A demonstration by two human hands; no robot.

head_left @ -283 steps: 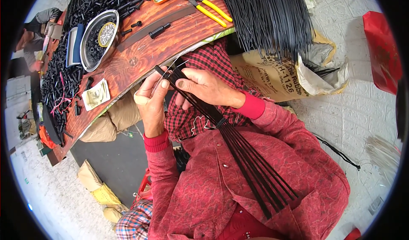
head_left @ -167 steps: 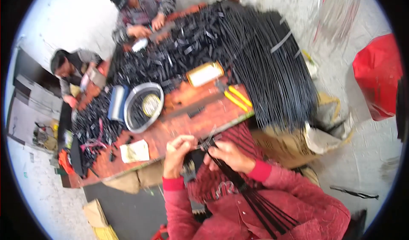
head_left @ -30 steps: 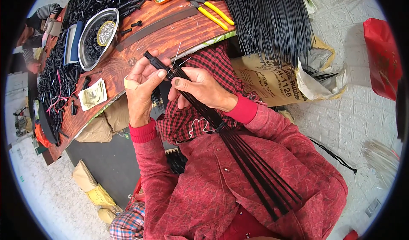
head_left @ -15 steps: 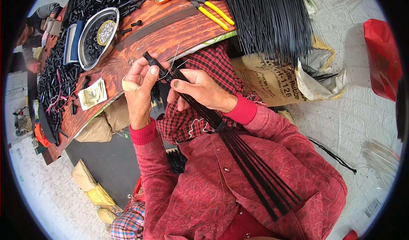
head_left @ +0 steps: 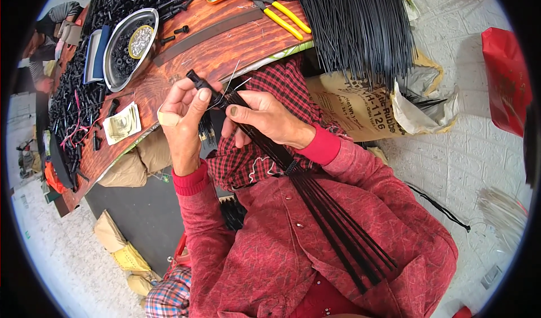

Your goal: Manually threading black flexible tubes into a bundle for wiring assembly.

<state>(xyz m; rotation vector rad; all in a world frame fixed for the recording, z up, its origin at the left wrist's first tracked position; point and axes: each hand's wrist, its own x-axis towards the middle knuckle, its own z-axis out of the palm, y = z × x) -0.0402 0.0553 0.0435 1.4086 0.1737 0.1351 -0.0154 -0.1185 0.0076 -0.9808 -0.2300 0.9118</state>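
My left hand (head_left: 183,115) grips a black tubular plastic fitting (head_left: 194,78) between thumb and fingers; its narrow end sticks up past them. A band-like patch wraps one of its fingers. My right hand (head_left: 267,118) is closed round a bundle of thin black ribs (head_left: 327,219), much like an umbrella frame's. These ribs run down over my red jacket and fan out slightly at their lower ends. Between the hands, the upper end of the ribs meets the fitting, and thin silvery wire (head_left: 232,74) sticks up there. How the wire is fastened is too small to tell.
On the wooden table (head_left: 186,56) lie yellow-handled pliers (head_left: 282,19), a metal bar (head_left: 208,36), a metal bowl (head_left: 115,73) and heaped black fittings (head_left: 79,104). Long black rods (head_left: 355,30) overhang its edge. A paper sack (head_left: 360,106) stands beside my lap. Another person (head_left: 53,30) is at far left.
My left hand has tilted the fitting slightly, its top end moving a little to the left. The right hand and the ribs stay almost where they were.
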